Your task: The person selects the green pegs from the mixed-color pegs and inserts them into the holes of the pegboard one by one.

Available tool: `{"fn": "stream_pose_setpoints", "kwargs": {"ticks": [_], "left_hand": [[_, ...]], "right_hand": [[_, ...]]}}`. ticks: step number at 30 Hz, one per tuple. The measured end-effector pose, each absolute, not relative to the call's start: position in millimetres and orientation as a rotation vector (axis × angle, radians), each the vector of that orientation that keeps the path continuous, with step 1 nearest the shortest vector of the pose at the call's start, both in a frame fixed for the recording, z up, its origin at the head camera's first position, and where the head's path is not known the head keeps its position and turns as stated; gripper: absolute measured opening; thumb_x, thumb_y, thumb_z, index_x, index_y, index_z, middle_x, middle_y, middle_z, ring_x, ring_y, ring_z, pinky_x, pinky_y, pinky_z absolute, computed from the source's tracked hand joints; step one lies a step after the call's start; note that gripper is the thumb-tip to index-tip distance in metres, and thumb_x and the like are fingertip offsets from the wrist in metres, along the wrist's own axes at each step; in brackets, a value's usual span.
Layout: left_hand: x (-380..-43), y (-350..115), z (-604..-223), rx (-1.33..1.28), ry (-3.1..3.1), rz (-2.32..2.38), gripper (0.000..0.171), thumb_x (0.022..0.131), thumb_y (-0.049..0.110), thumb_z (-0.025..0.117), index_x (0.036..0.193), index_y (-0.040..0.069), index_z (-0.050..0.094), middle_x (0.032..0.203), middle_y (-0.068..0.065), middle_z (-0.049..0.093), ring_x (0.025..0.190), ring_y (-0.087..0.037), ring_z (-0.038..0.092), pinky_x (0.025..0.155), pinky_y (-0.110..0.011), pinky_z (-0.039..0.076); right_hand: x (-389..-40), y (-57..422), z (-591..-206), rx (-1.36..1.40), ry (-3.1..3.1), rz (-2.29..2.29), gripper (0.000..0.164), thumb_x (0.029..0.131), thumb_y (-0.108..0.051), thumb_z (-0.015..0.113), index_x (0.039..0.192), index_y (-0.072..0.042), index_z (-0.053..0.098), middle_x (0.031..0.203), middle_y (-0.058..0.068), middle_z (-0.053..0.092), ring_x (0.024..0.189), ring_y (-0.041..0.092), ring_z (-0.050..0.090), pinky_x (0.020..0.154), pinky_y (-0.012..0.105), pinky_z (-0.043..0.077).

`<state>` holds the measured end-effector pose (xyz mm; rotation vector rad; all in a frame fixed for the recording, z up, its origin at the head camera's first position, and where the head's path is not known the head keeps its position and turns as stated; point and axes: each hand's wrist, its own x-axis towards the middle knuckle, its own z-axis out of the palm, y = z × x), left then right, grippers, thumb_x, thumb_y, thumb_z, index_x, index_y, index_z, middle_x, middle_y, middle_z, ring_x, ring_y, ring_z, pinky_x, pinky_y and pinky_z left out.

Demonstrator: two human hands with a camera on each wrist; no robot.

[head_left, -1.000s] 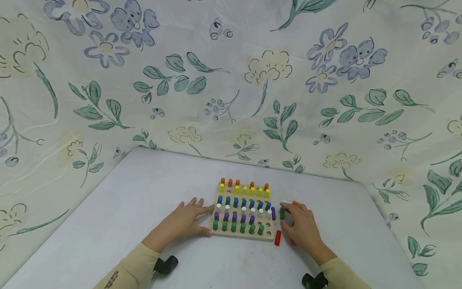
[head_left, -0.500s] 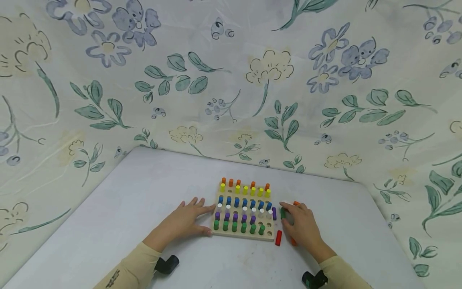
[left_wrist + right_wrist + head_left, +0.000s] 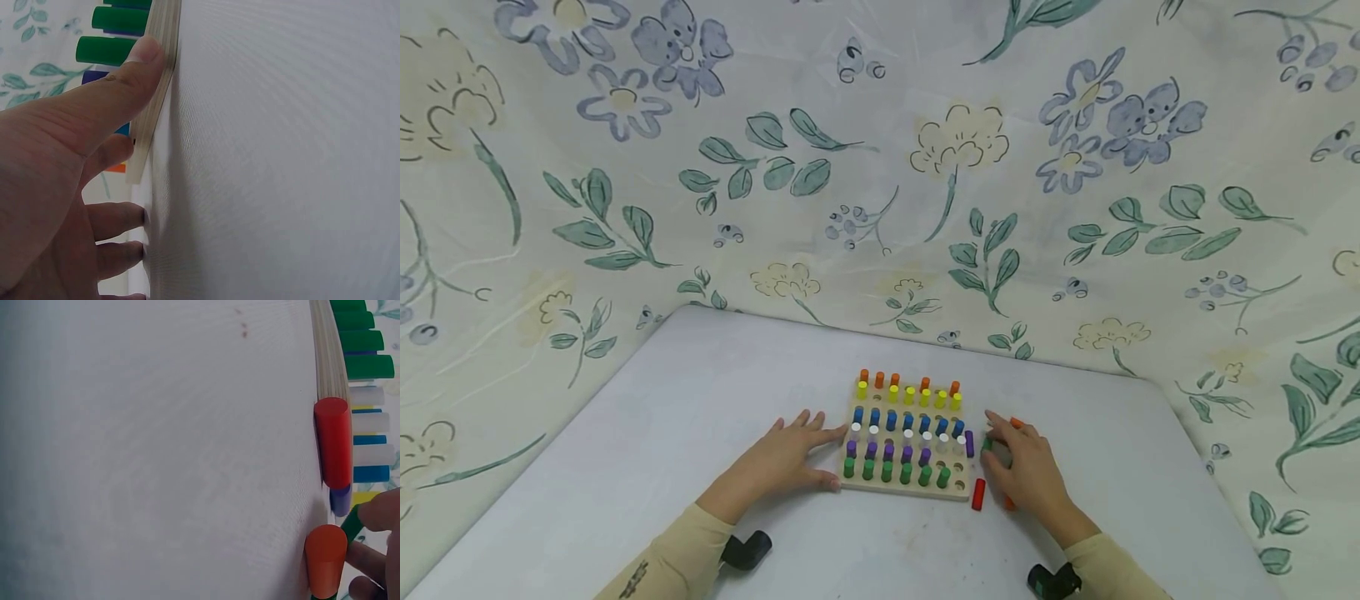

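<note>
A wooden peg board (image 3: 906, 492) holds upright orange, yellow, blue, white, purple and green pegs in rows. My left hand (image 3: 786, 458) lies with spread fingers at its left side; the thumb (image 3: 147, 53) presses the board's edge in the left wrist view and the index fingertip is right at it. Right of the board, my right hand (image 3: 1028, 467) is bent over a loose green peg (image 3: 352, 522), pinching it between thumb and a finger. The hand covers much of this peg in the head view.
A red peg (image 3: 978, 494) and a purple peg (image 3: 969, 443) lie along the board's right side. Orange pegs (image 3: 1016, 422) lie around the right hand, one (image 3: 325, 556) near the wrist camera. The white table (image 3: 760, 358) meets a floral cloth (image 3: 865, 233) behind.
The right hand's index finger has shifted slightly away from me, and less of the green peg shows. The left hand and the board stay put.
</note>
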<state>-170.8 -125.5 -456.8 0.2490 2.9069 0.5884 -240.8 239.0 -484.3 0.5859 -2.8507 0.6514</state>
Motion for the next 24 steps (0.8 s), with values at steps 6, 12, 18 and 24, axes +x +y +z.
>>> {"fn": "stream_pose_setpoints", "kwargs": {"ticks": [6, 12, 18, 24], "left_hand": [[-170.5, -125.0, -456.3, 0.248, 2.910, 0.579, 0.084, 0.077, 0.056, 0.082, 0.149, 0.023, 0.054, 0.157, -0.023, 0.039, 0.149, -0.047, 0.026, 0.119, -0.068, 0.016], [-170.8, -124.7, -456.1, 0.246, 2.907, 0.580, 0.085, 0.077, 0.056, 0.082, 0.149, 0.022, 0.054, 0.157, -0.024, 0.040, 0.149, -0.047, 0.026, 0.119, -0.068, 0.017], [-171.7, -125.2, -456.9, 0.238, 2.902, 0.574, 0.085, 0.077, 0.056, 0.082, 0.150, 0.024, 0.053, 0.158, -0.023, 0.039, 0.150, -0.046, 0.025, 0.120, -0.067, 0.015], [-172.1, -125.8, -457.9, 0.250, 2.905, 0.587, 0.085, 0.077, 0.057, 0.082, 0.149, 0.023, 0.054, 0.157, -0.024, 0.039, 0.149, -0.047, 0.025, 0.119, -0.068, 0.016]], "right_hand": [[-239.9, 240.7, -485.1, 0.579, -2.841, 0.739, 0.065, 0.096, -0.024, 0.070, 0.154, -0.013, 0.044, 0.112, 0.003, 0.075, 0.122, 0.034, 0.056, 0.106, 0.060, 0.043], [-238.5, 241.9, -486.8, 0.547, -2.838, 0.806, 0.061, 0.098, -0.024, 0.067, 0.153, -0.011, 0.045, 0.103, 0.001, 0.074, 0.089, 0.020, 0.054, 0.092, 0.049, 0.048], [-237.8, 243.3, -486.6, 0.558, -2.833, 0.845, 0.058, 0.099, -0.019, 0.064, 0.153, -0.009, 0.045, 0.100, 0.002, 0.072, 0.085, 0.017, 0.055, 0.096, 0.051, 0.049], [-236.6, 244.4, -487.0, 0.584, -2.798, 0.869, 0.054, 0.100, -0.016, 0.064, 0.150, -0.007, 0.048, 0.102, 0.005, 0.073, 0.091, 0.023, 0.061, 0.102, 0.056, 0.047]]}}
